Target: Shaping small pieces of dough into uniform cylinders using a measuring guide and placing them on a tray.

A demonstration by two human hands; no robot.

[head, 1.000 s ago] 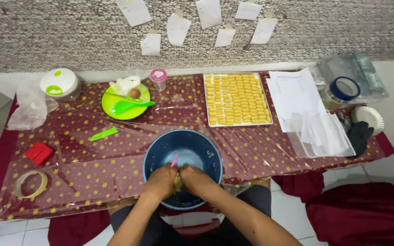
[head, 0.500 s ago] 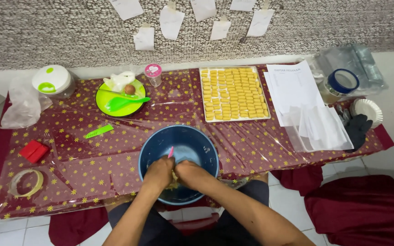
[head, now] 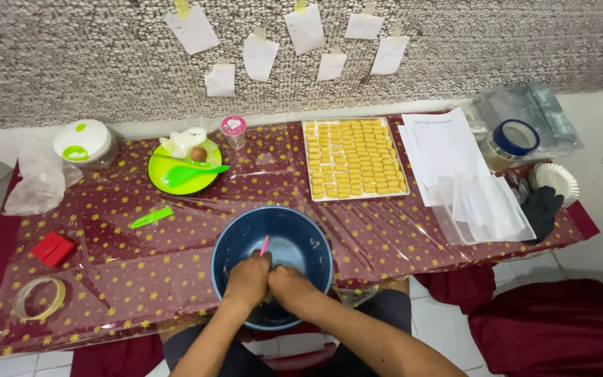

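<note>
Just below the fingers, a dark blue mixing bowl (head: 271, 241) is kept close while both hands, left hand (head: 248, 281) and right hand (head: 289, 283), are closed together around a pink-handled tool (head: 264, 245), presumably for pressing dough.

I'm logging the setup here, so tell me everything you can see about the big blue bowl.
The large round dark blue bowl, plastic by its look, sits upright at the near edge of the table, on the clear plastic sheet over the star-patterned maroon cloth. Both hands, left and right, are pressed together inside it. A thin pink stick rises from between them. What the bowl holds is hidden.
</note>
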